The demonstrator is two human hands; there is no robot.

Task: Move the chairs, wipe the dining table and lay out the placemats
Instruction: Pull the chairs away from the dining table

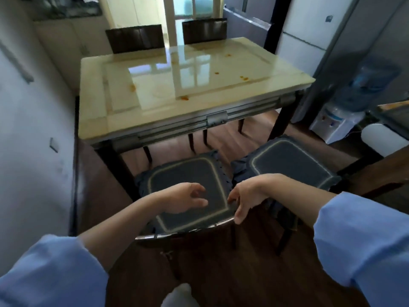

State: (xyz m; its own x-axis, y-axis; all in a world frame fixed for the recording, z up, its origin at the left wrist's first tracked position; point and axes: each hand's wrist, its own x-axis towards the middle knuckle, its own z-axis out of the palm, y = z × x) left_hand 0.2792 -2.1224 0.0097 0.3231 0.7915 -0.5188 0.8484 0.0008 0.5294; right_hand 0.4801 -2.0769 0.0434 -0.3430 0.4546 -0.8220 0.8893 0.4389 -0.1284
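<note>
A glossy cream dining table (124,120) carries several orange stains. Two chairs with dark blue cushions stand pulled back from its near side: the left chair (174,173) and the right chair (294,158). My left hand (188,199) hovers over the left chair's cushion, fingers apart, holding nothing. My right hand (243,199) hangs open just above that chair's backrest rail (188,230), at its right end. Two dark chairs (135,38) stay tucked in at the far side. No placemats or cloth show.
A white wall runs close along the left. A water dispenser (338,125) with a blue bottle stands at the right, beside a fridge (303,34). Another dark table edge (394,107) juts in at far right. Brown wooden floor lies underfoot.
</note>
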